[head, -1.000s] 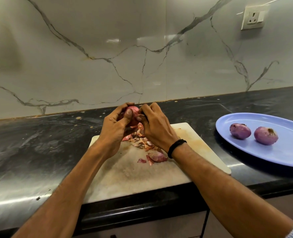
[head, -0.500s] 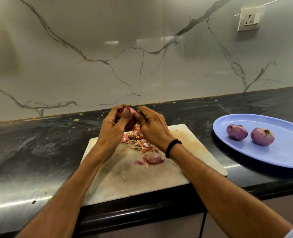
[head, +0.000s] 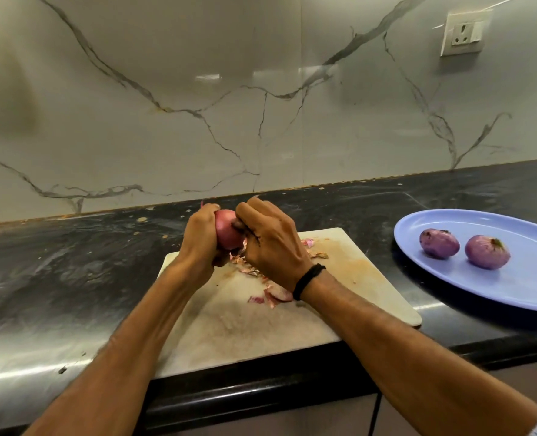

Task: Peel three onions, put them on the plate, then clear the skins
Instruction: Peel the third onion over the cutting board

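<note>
Your left hand [head: 198, 237] curls round the red onion [head: 228, 231], holding it above the cutting board [head: 261, 328]. Your right hand [head: 270, 243], fingers bent, pinches at the onion's near side. Loose skins [head: 275, 294] lie beneath both hands. Two peeled onions [head: 438, 243] sit on the blue plate [head: 528, 291], well right of your right hand.

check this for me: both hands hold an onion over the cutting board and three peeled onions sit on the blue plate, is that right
Not quite. The head view shows two on the blue plate, not three: the left peeled onion and the right peeled onion. The rest holds: the left hand and right hand both hold an onion over the cutting board.
</note>
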